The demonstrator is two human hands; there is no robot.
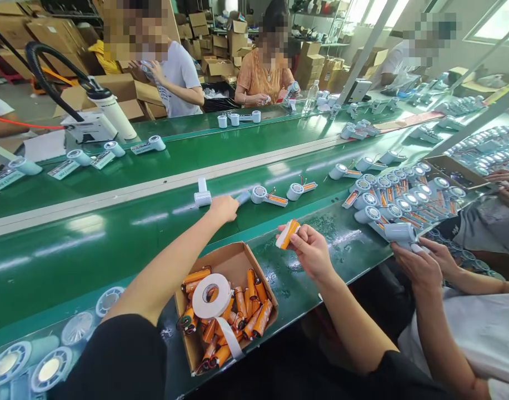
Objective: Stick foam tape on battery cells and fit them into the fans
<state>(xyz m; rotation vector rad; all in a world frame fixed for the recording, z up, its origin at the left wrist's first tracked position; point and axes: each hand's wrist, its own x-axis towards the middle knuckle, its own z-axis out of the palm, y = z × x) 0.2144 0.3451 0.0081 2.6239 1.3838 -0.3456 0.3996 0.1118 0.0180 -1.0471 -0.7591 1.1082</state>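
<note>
My left hand (223, 209) reaches out over the green conveyor belt (113, 239) and is closed on the handle of a small white fan housing (243, 197). A white L-shaped fan part (202, 193) lies just left of it. My right hand (309, 248) is held above the belt's near edge, pinching an orange cylindrical battery (288, 233) with white tape on it. Below my hands, a cardboard box (227, 256) holds several orange batteries (254, 311) and a roll of white tape (211, 296).
More white fan housings (388, 203) crowd the belt at right, where a co-worker's hands (417, 261) hold one. Round fan grilles (50, 366) lie at bottom left. Three other people sit across a second belt, with cardboard boxes behind them.
</note>
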